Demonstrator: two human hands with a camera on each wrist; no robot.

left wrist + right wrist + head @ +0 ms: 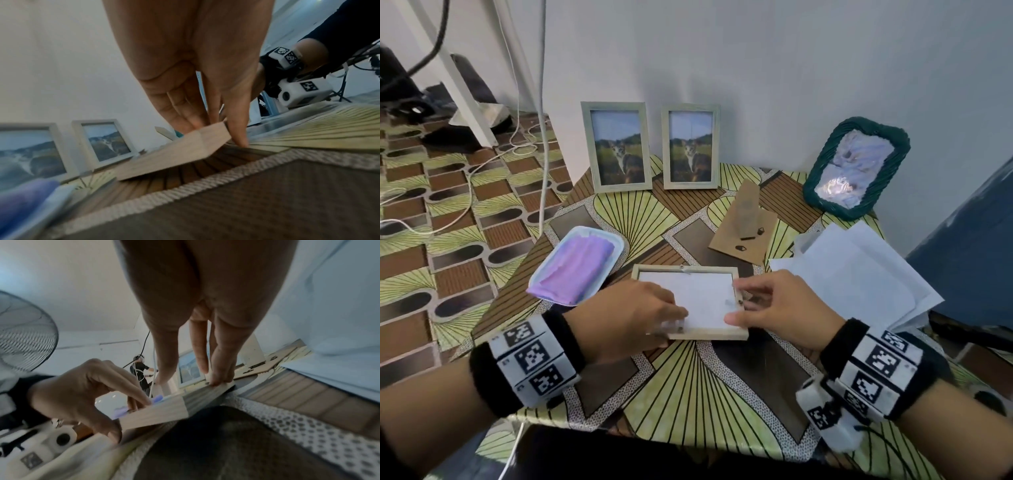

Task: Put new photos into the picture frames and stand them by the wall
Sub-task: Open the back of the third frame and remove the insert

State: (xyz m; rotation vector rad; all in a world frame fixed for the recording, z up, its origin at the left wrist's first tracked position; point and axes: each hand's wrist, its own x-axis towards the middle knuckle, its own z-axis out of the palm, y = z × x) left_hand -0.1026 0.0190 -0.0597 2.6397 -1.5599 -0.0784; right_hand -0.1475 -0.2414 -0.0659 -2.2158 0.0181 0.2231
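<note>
A pale wooden picture frame (pixel 709 334) lies face down near the table's middle, with a white sheet (pixel 705 298) in its opening. My left hand (pixel 674 318) pinches its near left corner, fingers on top and thumb against the side; in the left wrist view that frame corner (pixel 174 155) looks slightly raised off the table. My right hand (pixel 738 305) has straight fingers pressing on the frame's right rim (pixel 222 386), thumb apart. A brown backing board with its stand (pixel 746 226) lies behind the frame. Two pale frames with cat photos (pixel 616 147) (pixel 690 147) stand by the wall.
A green woven frame (pixel 856 171) leans on the wall at the back right. Loose white sheets (pixel 859 274) lie at the right. A white tray with a purple cloth (pixel 578 270) sits left of the frame. White cables (pixel 482 164) trail over the floor at the left.
</note>
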